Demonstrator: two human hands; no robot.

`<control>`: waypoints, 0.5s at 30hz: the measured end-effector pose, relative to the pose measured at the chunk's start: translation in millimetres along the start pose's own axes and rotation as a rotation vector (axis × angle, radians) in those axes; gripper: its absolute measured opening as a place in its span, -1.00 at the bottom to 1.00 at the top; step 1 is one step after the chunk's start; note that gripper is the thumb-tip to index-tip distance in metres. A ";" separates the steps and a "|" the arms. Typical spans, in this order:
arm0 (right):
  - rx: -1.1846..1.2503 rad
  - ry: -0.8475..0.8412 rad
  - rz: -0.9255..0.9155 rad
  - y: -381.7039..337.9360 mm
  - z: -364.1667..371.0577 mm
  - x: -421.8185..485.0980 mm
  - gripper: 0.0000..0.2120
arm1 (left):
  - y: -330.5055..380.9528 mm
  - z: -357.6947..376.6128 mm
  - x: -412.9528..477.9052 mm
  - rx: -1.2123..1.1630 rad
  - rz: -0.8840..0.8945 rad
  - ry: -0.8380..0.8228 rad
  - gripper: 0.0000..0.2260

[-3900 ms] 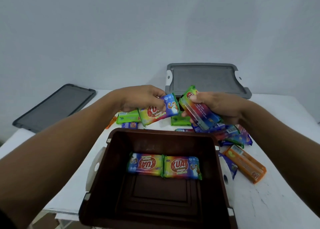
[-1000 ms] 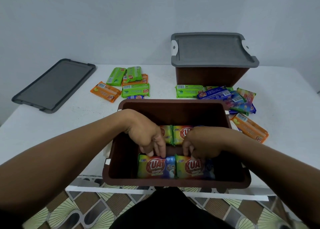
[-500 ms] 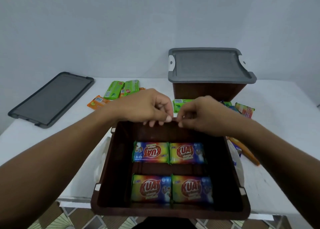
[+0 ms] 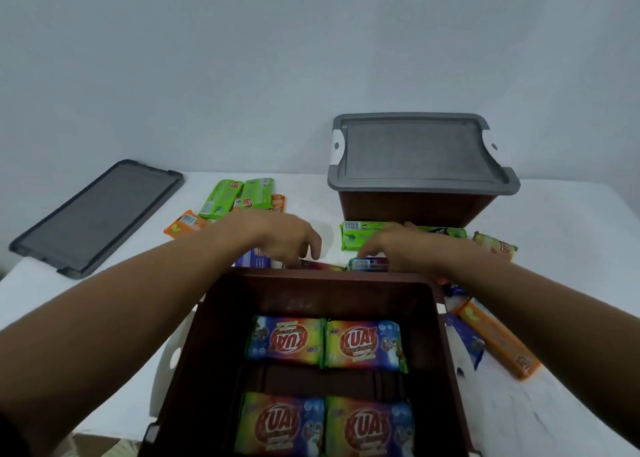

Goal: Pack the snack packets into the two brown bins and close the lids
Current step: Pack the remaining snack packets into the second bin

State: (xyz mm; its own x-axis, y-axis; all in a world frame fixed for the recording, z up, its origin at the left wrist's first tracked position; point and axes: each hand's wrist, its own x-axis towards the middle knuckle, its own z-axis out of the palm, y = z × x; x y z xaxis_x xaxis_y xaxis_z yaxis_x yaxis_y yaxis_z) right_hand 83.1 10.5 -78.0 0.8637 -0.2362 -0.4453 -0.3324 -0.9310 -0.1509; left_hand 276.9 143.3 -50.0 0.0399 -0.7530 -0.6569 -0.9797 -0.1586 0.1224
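Both hands past far rim of open brown bin, fingers curled down: left hand onto a reddish packet, right hand onto a rainbow packet. Proper pinch or mere touch, can't tell. Four KUAT packets flat on bin floor, 2 rows.

Risks: slick wrappers slipping from a shallow grip; forearms catching rim & shoving bin toward near edge; sloppy stacking later stopping loose grey lid from seating.

White surface scattered w/ green packets & an orange packet — 2nd bin at back, lidded. Pale bare wall behind.
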 end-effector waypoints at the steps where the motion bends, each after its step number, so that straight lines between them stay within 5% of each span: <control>1: -0.069 -0.024 -0.001 -1.9 1.5 4.2 -0.62 | 1.8 3.5 4.9 0.075 -0.004 -0.018 -0.59; 9: -0.273 -0.014 -0.037 -9.6 3.1 18.1 -0.78 | 12.4 15.5 22.3 0.239 0.017 0.049 -0.74; 12: -0.158 0.011 -0.055 -4.7 3.3 15.7 -0.87 | 11.6 14.6 19.9 0.189 0.037 0.035 -0.78; 15: 0.096 0.024 -0.094 2.5 -0.6 0.1 -0.75 | 10.3 13.4 14.1 0.087 0.056 0.059 -0.92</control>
State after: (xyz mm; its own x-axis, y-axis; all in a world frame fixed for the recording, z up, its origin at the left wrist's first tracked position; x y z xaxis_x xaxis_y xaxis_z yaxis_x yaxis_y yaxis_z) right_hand 82.6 8.0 -77.9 0.9011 -0.1572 -0.4040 -0.2835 -0.9188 -0.2749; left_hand 264.7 139.6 -68.0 -0.0060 -0.7956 -0.6058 -0.9940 -0.0616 0.0908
